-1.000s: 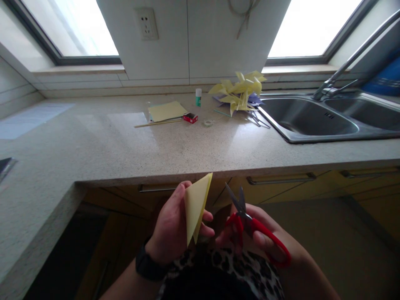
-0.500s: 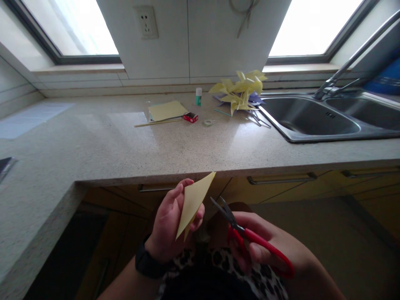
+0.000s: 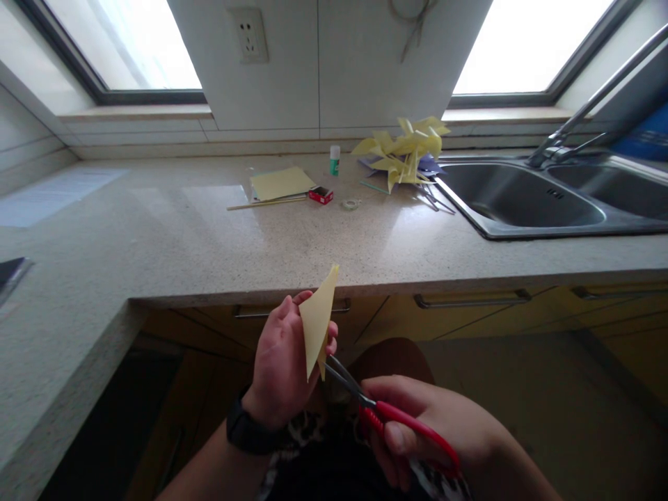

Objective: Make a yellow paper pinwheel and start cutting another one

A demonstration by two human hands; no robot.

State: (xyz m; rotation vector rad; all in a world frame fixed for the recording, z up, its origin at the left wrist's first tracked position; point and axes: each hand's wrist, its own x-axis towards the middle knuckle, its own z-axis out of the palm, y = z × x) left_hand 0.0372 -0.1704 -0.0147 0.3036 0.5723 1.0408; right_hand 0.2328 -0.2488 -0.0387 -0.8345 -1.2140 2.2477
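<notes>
Paper (image 3: 316,323) in cupped left hand (image 3: 280,362)

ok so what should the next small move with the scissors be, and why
Probably ease the red-handled metal scissors slightly forward so their parted blades straddle the edge of the folded pale-yellow paper. The right hand has the blade tips right by the paper's lower end, whether touching I can't tell, and the left hand holds the paper.
</notes>
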